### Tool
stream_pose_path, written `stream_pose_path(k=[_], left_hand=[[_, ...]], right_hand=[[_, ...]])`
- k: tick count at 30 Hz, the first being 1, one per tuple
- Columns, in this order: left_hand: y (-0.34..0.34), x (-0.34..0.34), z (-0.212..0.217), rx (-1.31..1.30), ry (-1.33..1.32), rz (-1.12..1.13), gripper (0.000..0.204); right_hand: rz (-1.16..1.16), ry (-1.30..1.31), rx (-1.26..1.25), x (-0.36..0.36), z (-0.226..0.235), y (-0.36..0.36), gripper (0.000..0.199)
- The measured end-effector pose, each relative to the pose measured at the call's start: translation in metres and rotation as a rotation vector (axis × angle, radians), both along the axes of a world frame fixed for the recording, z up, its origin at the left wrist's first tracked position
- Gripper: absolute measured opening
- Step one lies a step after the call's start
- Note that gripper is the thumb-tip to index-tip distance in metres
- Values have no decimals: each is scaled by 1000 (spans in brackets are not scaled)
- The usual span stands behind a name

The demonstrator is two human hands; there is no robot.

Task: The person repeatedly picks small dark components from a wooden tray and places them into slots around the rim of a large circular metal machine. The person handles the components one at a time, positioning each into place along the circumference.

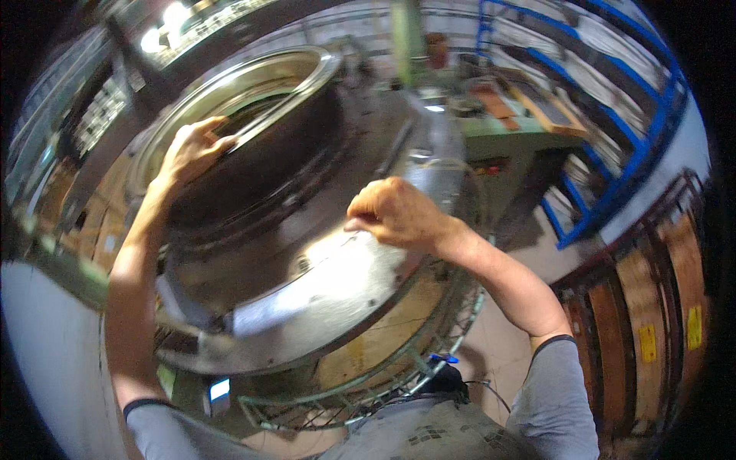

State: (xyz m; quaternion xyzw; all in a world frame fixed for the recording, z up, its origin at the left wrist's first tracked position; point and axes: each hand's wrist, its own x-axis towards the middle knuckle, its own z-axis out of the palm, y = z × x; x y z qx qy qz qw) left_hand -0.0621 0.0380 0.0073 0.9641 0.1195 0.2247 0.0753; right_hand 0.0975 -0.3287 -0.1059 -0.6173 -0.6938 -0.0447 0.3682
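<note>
A large round metal machine part fills the middle, with a raised cylindrical ring (264, 157) on a wide flat flange (307, 307). At the upper left, my left hand (190, 149) is closed over the near rim of the ring, its fingertips curled toward the bore. My right hand (399, 213) is a closed fist above the right part of the flange. Anything inside that fist is hidden by its fingers. Just beyond it, a slim dark bar (395, 146) appears against the flange. Light glares off the flange's front, where small holes show; the picture is slightly blurred.
A green curved lattice frame (368, 406) runs between me and the flange. To the right stand a green bench (506, 142) with items on top, a blue rack (644, 153) of pale sheets, and brown boards (644, 337). A small lit screen (219, 389) is at lower left.
</note>
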Motion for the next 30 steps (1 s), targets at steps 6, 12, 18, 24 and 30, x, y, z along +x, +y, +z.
stream_pose_path(k=[6,12,18,24,30], left_hand=[[0,47,-3,-55,17,120,64],[-4,47,-10,-4,-123,259,58],[-142,57,-53,128,-425,148,32],[-300,110,-99,-611,-382,108,51],[-413,189,-100,-26,-293,179,21]], right_hand=[[-100,263,-57,72,1,-115,21],[-386,250,-47,235,-9,-228,17],[-983,76,23,476,16,-347,19],[-793,-329,-343,612,8,-380,26],[-674,-469,-477,629,-3,-367,23]])
